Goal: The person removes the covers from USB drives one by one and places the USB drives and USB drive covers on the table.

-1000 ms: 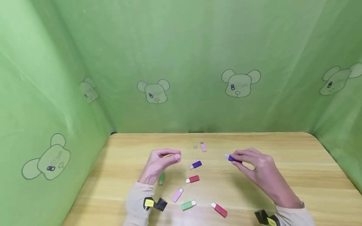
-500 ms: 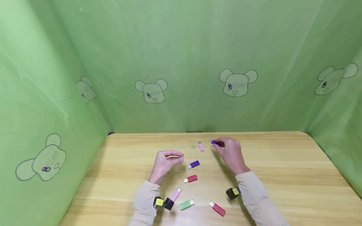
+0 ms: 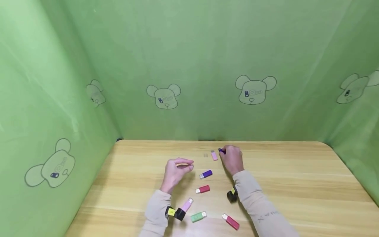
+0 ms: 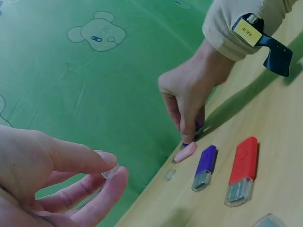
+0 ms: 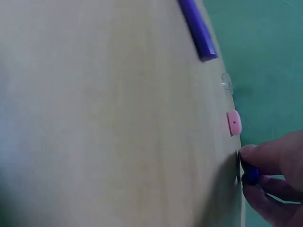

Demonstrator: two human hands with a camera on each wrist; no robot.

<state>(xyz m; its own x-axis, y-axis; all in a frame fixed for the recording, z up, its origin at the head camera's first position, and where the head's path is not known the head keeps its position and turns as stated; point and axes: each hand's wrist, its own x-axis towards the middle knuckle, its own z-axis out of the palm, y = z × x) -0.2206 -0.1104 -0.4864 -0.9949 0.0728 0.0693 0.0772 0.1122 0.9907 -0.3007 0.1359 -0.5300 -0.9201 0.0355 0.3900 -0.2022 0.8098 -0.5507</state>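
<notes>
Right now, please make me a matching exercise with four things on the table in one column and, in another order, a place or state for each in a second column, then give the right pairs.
Things:
1. purple USB stick
2. small clear cap
3. green USB stick
4. far pink USB stick

Places or states:
A. lies nearest the table's front edge, beside a red stick
B. pinched in the left hand's grip
C. lies between the two hands
D. lies just beside the right hand's fingertips

Pairs: 1-C, 2-B, 3-A, 4-D
</notes>
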